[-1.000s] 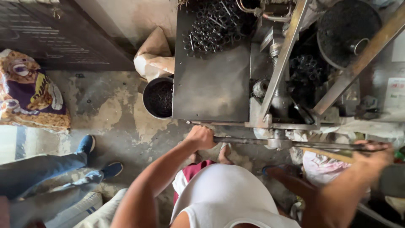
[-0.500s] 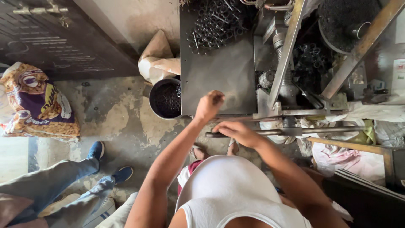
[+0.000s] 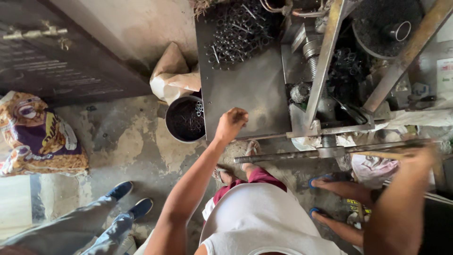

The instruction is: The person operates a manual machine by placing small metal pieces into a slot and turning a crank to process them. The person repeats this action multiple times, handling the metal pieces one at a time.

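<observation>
- The left hand (image 3: 231, 123) is curled into a loose fist and rests at the near edge of the grey metal table (image 3: 250, 89); whether it grips anything cannot be told.
- The right hand (image 3: 417, 156) is blurred at the right side, on or just at a wooden handle (image 3: 377, 155) that runs beside the long steel rod (image 3: 302, 154); its grasp cannot be made out.
- The steel rod lies level across the front of the machine (image 3: 325, 71), just below the table edge, between the two hands.
- On the far part of the table lies a heap of small dark metal rings and pins (image 3: 236, 33).
- Just left of the table, on the floor, stands a round black bucket (image 3: 184, 120) with more small metal pieces inside, touching the table's side.
- Behind the bucket leans a tan sack (image 3: 172, 75) against the wall.
- The person's feet in blue sandals (image 3: 321, 182) stand on the concrete floor (image 3: 127, 137) under the rod.
- At the lower left, another person's legs in grey trousers and dark blue shoes (image 3: 127, 198) reach in.
- Far left on the floor lies a printed purple and yellow bag (image 3: 40, 134), near a dark metal door (image 3: 56, 56).
</observation>
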